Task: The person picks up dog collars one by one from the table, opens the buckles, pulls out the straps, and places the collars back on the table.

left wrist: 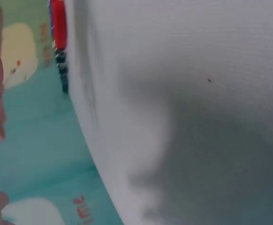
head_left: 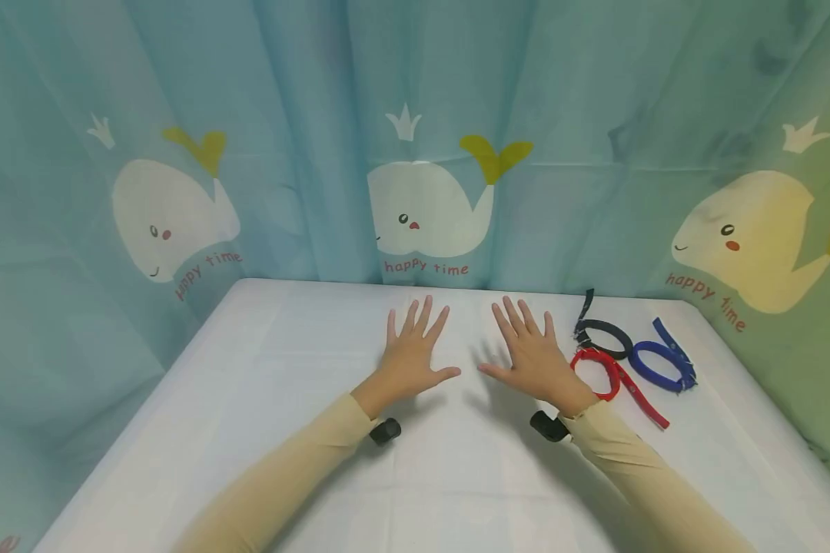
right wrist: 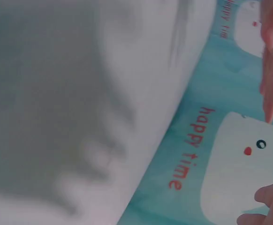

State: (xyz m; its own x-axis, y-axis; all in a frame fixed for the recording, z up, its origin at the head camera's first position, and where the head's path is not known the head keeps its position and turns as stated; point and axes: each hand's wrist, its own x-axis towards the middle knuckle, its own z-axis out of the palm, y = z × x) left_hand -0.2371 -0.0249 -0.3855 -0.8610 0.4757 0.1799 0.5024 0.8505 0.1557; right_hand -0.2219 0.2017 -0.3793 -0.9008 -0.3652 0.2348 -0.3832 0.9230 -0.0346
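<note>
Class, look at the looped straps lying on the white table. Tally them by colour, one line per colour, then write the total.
Black strap: 1
Red strap: 1
Blue strap: 1
Total: 3 straps

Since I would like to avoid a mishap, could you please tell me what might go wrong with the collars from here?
The red collar and black collar appear to meet in the head view, so lifting one might drag the other. The red one also lies close to the right hand, so a sideways move could nudge it. The black collar's loose end lies near the table's far edge and might get pushed over.
</note>
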